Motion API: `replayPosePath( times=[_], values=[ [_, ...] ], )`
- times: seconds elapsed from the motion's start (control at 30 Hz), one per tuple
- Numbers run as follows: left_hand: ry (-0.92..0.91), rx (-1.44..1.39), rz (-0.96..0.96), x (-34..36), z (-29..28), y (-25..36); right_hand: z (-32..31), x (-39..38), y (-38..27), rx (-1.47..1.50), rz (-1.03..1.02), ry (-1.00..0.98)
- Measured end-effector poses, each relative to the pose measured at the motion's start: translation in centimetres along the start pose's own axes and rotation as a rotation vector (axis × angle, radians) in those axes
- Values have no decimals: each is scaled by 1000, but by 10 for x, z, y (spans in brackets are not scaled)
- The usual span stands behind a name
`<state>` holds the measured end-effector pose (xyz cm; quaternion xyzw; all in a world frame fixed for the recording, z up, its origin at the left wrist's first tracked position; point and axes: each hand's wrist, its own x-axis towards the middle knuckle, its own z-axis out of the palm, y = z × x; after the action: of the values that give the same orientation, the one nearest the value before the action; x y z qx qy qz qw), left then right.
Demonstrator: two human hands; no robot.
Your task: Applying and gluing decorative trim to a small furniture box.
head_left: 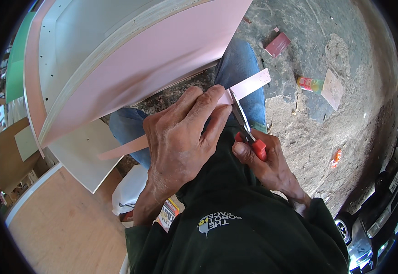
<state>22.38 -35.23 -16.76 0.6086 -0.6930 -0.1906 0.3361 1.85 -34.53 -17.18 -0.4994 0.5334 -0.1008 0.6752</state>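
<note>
My left hand grips a long, narrow pink strip, which runs diagonally beneath my fingers, its far end out to the upper right and a peach-toned end at the lower left. My right hand is closed round the red handles of a cutting tool, scissors or snips, whose metal blades reach up onto the strip just beside my left fingertips. Whether the blades are fully closed on it I cannot tell. My jeans-covered legs are behind the strip.
A large curved pink-faced panel structure fills the upper left, with boards below it. A white bag lies left of me. On the rough floor are a bottle, maroon block and scraps. A dark vehicle stands far right.
</note>
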Motion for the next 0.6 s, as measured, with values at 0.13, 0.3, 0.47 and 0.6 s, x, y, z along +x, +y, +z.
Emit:
replayPosePath(
  times=[0.13,0.3,0.47,0.6],
  values=[
    [11,6,16,0,0,0,2,-1,-1,-10,-38,16],
    [10,15,12,-1,0,-1,2,-1,-2,-7,-34,11],
    [-2,20,20,-2,-1,-2,3,-2,-4,-34,-41,20],
    [-7,15,20,-2,-1,-3,3,0,-1,-13,-24,-2]
  ],
)
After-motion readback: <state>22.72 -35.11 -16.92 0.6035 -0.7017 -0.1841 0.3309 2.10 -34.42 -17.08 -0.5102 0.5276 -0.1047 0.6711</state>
